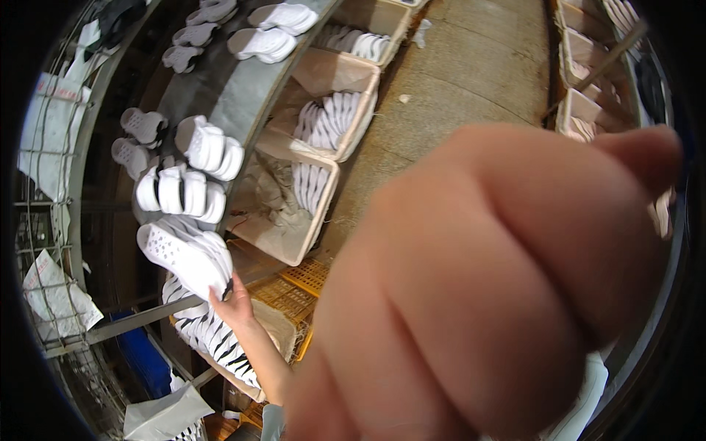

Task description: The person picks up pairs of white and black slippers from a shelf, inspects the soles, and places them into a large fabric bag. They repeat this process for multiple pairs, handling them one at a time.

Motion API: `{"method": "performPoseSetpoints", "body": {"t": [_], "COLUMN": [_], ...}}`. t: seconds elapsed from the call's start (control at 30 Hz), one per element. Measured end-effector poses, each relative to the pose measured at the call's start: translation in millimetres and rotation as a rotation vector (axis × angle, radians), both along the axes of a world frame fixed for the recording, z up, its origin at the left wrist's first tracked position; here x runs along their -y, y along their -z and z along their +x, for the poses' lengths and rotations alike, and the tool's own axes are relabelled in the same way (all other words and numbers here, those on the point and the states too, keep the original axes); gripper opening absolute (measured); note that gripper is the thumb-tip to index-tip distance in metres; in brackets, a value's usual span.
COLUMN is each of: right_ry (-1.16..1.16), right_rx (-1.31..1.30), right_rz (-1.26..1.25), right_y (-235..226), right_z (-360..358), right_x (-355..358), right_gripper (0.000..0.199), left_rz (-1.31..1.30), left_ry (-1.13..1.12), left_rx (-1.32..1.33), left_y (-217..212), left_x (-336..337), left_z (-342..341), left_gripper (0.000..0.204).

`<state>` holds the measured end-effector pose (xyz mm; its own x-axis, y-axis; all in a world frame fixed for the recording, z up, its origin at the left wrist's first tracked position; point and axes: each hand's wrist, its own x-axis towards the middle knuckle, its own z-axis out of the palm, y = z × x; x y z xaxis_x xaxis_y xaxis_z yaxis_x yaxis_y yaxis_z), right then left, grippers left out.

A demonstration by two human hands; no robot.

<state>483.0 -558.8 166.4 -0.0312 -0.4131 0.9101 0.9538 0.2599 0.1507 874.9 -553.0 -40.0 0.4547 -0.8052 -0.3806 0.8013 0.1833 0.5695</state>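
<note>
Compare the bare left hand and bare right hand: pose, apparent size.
The bare left hand grips a stack of white, perforated shoes; the bare right hand is curled, nothing visible in it. The left hand looks small; the right hand, close up, looks huge. Both are bare.

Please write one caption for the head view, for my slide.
Left hand holds white clogs by a shelf; blurred right hand looms close.

Bright white light on the rack side, white shoes nearly washed out, deep shadow behind the shelf, huge foreground fist softly blurred, straight edges bowing toward a black rim
</note>
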Motion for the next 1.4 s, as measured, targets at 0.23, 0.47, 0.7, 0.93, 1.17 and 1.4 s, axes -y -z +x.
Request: {"method": "performPoseSetpoints", "body": {"t": [0.23, 0.47, 0.7, 0.93, 1.17, 1.4], "right_ry": [0.186, 0.317, 0.373, 0.415, 0.466, 0.68], "right_rx": [0.045, 0.01, -0.009, -0.031, -0.039, -0.143], "right_rz": [-0.165, -0.201, -0.198, -0.181, -0.177, 0.079], "right_y": [-25.4, -14.0, -21.6, -20.9, -21.3, 58.3], "right_z": [-15.4, -31.9, -32.3, -34.6, -41.6, -48.0], "right_x": [-26.4, -39.8, -54.1, -55.2, -54.8, -35.0], "right_gripper": [0.045, 0.043, 0.04, 0.038, 0.036, 0.034], "left_rz": [0.119, 0.311, 0.317, 0.239, 0.173, 0.128], "left_ry": [0.094, 0.145, 0.151, 0.22, 0.431, 0.691], "left_rx": [0.1, 0.394, 0.521, 0.612, 0.495, 0.341], "left_y": [-13.5, -18.0, -22.6, -15.8, -0.5, 4.5], "left_x": [-0.6, 25.0, 28.2, -23.7, -116.7, -126.3], "left_z": [-1.9, 28.5, 40.2, 5.8, -70.4, -103.7], "left_gripper": [0.071, 0.067, 0.063, 0.061, 0.058, 0.056]}}
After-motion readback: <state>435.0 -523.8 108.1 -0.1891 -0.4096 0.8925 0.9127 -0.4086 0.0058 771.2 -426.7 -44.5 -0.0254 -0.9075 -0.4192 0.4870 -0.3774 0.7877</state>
